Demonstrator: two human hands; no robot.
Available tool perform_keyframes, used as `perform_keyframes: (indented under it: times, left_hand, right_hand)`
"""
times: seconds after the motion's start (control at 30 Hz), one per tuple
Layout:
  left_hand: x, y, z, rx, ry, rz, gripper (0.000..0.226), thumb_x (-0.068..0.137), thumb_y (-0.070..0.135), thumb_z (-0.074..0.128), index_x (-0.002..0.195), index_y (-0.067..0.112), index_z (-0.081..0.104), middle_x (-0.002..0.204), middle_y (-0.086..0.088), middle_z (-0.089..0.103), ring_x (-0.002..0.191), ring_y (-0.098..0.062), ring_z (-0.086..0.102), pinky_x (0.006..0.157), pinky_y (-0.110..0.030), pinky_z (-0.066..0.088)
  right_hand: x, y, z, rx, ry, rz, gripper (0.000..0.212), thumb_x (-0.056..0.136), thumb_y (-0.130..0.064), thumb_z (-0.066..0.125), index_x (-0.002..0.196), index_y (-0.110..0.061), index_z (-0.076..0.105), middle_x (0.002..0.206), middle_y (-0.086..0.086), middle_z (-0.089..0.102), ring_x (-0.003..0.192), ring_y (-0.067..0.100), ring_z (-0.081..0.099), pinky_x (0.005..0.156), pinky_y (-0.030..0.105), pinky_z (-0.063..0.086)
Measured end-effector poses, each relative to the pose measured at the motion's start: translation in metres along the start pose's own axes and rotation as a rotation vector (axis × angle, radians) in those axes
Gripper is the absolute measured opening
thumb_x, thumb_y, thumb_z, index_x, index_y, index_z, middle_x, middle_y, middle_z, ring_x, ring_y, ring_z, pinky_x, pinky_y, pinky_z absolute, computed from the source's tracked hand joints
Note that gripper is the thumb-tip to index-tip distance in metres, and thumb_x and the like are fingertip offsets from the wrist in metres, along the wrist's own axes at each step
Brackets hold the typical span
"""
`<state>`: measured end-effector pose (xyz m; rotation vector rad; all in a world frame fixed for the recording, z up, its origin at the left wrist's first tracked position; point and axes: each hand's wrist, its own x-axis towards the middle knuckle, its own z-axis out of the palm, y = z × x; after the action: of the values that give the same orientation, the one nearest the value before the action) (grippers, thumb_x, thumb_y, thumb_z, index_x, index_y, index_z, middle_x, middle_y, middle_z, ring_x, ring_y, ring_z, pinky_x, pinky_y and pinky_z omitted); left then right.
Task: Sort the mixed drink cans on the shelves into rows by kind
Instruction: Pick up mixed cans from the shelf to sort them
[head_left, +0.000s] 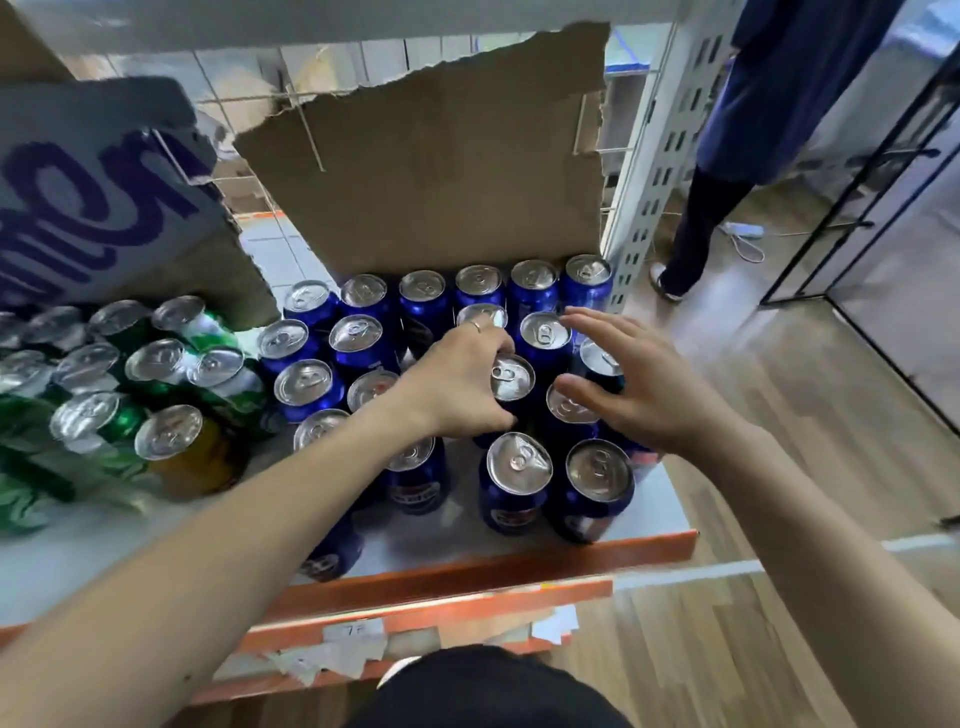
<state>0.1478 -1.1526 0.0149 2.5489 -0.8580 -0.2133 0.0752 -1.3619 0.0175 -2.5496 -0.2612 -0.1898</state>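
Nearest to me, torn paper labels (353, 644) are stuck along the orange front rail (467, 571) of the shelf (78, 561). Just behind the rail, below both wrists, two blue cans (518, 462) stand upright at the front of the blue group, with more partly hidden under my left forearm. My left hand (457, 384) reaches in from the near left and grasps one blue can (511, 376) in the middle of that group: thumb on its near side, fingers curled over its far side, pull-tab top showing between them. A ring (475, 326) sits on one finger. My right hand (639, 384) is just right of the grasped can, released, its fingers spread and relaxed above the neighbouring blue tops. I cannot tell whether its thumb touches the can beneath it. Well to the left of my left hand stand the green cans (156, 364), closely packed, with one amber can (169, 431) at their near corner. Beyond both hands a last row of blue tops runs along a torn cardboard sheet (441, 182) standing upright at the back. A printed carton flap (93, 197) leans over the green group. Far right of my right hand, past the perforated upright (654, 171), a person (779, 104) in dark blue stands on the wooden floor (779, 467).
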Motion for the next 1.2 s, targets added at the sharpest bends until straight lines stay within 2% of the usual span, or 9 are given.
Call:
perform_keyframes:
  times: [0.23, 0.37, 0.47, 0.6, 0.7, 0.9, 1.03, 1.13, 1.2]
  left_hand:
    - [-0.004, -0.004, 0.0, 0.026, -0.006, -0.057, 0.065, 0.063, 0.037, 0.089, 0.115, 0.014, 0.057, 0.108, 0.006, 0.045, 0.101, -0.019, 0.052, 0.087, -0.033, 0.048]
    - [-0.015, -0.004, 0.0, -0.006, 0.039, -0.076, 0.071, 0.071, 0.049, 0.082, 0.128, 0.014, 0.057, 0.125, -0.001, 0.053, 0.115, -0.022, 0.053, 0.1, -0.041, 0.047]
    - [-0.026, -0.004, -0.011, -0.021, 0.113, -0.101, 0.072, 0.08, 0.053, 0.074, 0.138, 0.015, 0.052, 0.131, 0.0, 0.054, 0.122, -0.019, 0.051, 0.104, -0.037, 0.043]
    - [-0.048, -0.016, -0.04, -0.037, 0.203, -0.12, 0.059, 0.082, 0.048, 0.073, 0.129, 0.016, 0.06, 0.118, 0.002, 0.059, 0.107, -0.015, 0.057, 0.098, -0.034, 0.046]
    - [-0.068, -0.034, -0.059, -0.037, 0.24, -0.154, 0.049, 0.084, 0.037, 0.076, 0.124, 0.013, 0.063, 0.115, -0.003, 0.062, 0.103, -0.018, 0.06, 0.095, -0.033, 0.047]
    - [-0.106, -0.069, -0.078, -0.002, 0.262, -0.189, 0.05, 0.084, 0.036, 0.077, 0.125, 0.01, 0.064, 0.116, -0.004, 0.065, 0.104, -0.015, 0.057, 0.088, -0.017, 0.035]
    - [-0.127, -0.085, -0.08, -0.016, 0.202, -0.204, 0.05, 0.084, 0.037, 0.076, 0.126, 0.013, 0.062, 0.12, -0.003, 0.065, 0.109, -0.016, 0.058, 0.09, -0.019, 0.04]
    - [-0.139, -0.09, -0.077, -0.07, 0.182, -0.196, 0.054, 0.085, 0.037, 0.076, 0.131, 0.015, 0.06, 0.123, 0.001, 0.062, 0.108, -0.008, 0.054, 0.089, -0.008, 0.035]
    - [-0.144, -0.094, -0.073, -0.08, 0.171, -0.183, 0.054, 0.085, 0.038, 0.075, 0.133, 0.017, 0.059, 0.123, 0.003, 0.06, 0.11, -0.007, 0.053, 0.091, -0.011, 0.033]
  right_hand:
    - [-0.002, 0.004, 0.002, 0.012, -0.049, -0.03, 0.074, 0.084, -0.065, 0.049, 0.144, -0.021, 0.048, 0.147, -0.004, 0.049, 0.137, 0.015, 0.042, 0.111, 0.042, 0.038]
    - [0.003, -0.002, 0.0, -0.01, -0.059, -0.066, 0.075, 0.083, -0.067, 0.048, 0.143, -0.022, 0.048, 0.145, -0.005, 0.051, 0.135, 0.016, 0.042, 0.11, 0.043, 0.039]
    - [0.01, -0.015, 0.0, -0.042, -0.059, -0.111, 0.076, 0.083, -0.068, 0.047, 0.143, -0.021, 0.049, 0.145, -0.005, 0.051, 0.135, 0.017, 0.042, 0.11, 0.04, 0.038]
    - [0.023, -0.041, 0.002, -0.055, -0.059, -0.177, 0.066, 0.089, -0.056, 0.06, 0.145, -0.022, 0.047, 0.147, -0.006, 0.048, 0.138, 0.015, 0.038, 0.11, 0.032, 0.033]
    - [0.039, -0.062, 0.008, -0.033, -0.101, -0.209, 0.061, 0.091, -0.045, 0.063, 0.146, -0.023, 0.045, 0.148, -0.005, 0.047, 0.138, 0.016, 0.037, 0.113, 0.037, 0.032]
    - [0.073, -0.101, 0.031, -0.092, -0.221, -0.218, 0.06, 0.092, -0.047, 0.059, 0.145, -0.023, 0.044, 0.145, 0.001, 0.051, 0.133, 0.021, 0.044, 0.108, 0.042, 0.038]
    - [0.09, -0.118, 0.052, -0.196, -0.343, -0.158, 0.059, 0.09, -0.049, 0.062, 0.142, -0.025, 0.047, 0.133, -0.001, 0.06, 0.123, 0.021, 0.053, 0.099, 0.043, 0.047]
    - [0.1, -0.124, 0.068, -0.279, -0.418, -0.092, 0.048, 0.086, -0.051, 0.064, 0.125, -0.022, 0.057, 0.107, -0.002, 0.068, 0.1, 0.022, 0.062, 0.084, 0.043, 0.054]
    - [0.104, -0.126, 0.078, -0.318, -0.461, -0.059, 0.048, 0.083, -0.055, 0.064, 0.116, -0.022, 0.06, 0.099, -0.001, 0.066, 0.094, 0.023, 0.062, 0.08, 0.043, 0.055]
